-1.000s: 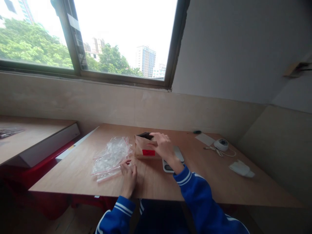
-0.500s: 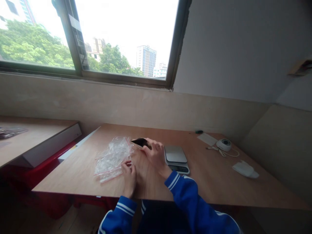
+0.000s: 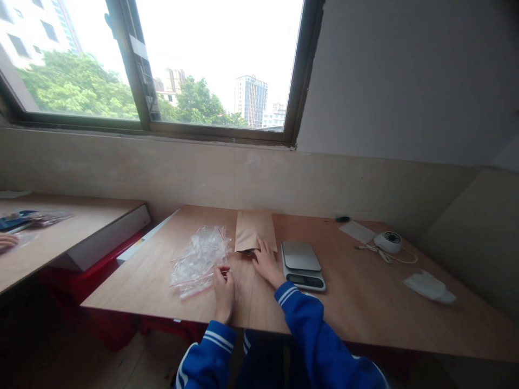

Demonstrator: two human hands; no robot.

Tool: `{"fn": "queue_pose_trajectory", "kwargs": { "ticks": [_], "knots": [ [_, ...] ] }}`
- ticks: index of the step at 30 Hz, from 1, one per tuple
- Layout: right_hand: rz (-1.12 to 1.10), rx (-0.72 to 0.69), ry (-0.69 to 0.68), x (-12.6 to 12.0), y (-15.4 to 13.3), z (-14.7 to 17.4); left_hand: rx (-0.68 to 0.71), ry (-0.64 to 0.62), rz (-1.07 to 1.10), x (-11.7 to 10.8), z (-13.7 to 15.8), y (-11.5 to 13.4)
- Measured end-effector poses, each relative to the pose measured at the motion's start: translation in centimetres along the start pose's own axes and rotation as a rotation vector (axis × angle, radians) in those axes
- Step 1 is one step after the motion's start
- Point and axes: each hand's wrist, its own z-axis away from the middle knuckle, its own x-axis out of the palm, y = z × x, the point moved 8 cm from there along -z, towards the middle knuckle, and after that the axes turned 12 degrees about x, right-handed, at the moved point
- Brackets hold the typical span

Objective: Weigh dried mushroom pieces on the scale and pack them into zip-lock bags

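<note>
A brown kraft-paper bag lies flat near the back edge of the table, its dark opening towards me. My right hand rests on the bag's near edge with the fingers stretched out and apart, the thumb close to the opening. To the left is a pile of clear zip-lock plastic bags with red seal lines. My left hand sits at the right edge of that pile, fingers curled and closed; whatever is in them, if anything, is too small to make out.
Right of my right hand stands a kitchen scale. Farther right are a white dome camera with its cable, a white sheet, a dark screwdriver and a crumpled white wrapper. Another person's hand shows at the left table.
The paper bag was held up in my right hand; now it lies flat on the table with the fingers spread over it. My left hand stays by the plastic bags. The view has shifted left.
</note>
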Motion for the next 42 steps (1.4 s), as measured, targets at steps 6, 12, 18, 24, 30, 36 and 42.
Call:
{"fn": "queue_pose_trajectory", "kwargs": {
  "ticks": [6, 12, 18, 24, 30, 36, 42],
  "knots": [
    [-0.256, 0.007, 0.067, -4.5, 3.1, 3.5, -0.01, -0.077, -0.011, 0.4, 0.1, -0.2],
    [-0.558, 0.407, 0.436, -9.5, 19.2, 10.5, -0.029, -0.181, -0.04, 0.9, 0.1, 0.3],
    [-0.871, 0.783, 0.497, -7.9, 28.6, 15.3, 0.043, -0.278, -0.079, 1.7, 0.0, 1.1],
    [-0.871, 0.757, 0.438, -7.6, 27.3, 14.9, 0.101, -0.369, -0.148, 2.4, 0.2, 1.2],
    [-0.778, 0.717, 0.353, -7.1, 27.1, 14.7, 0.123, -0.411, -0.177, 2.6, 0.2, 1.5],
    [-0.73, 0.724, 0.324, -7.1, 27.0, 14.6, 0.144, -0.435, -0.195, 3.0, 0.4, 1.8],
    [-0.714, 0.726, 0.314, -7.2, 26.9, 14.6, 0.181, -0.48, -0.201, 3.2, 0.7, 2.2]
  ]
}}
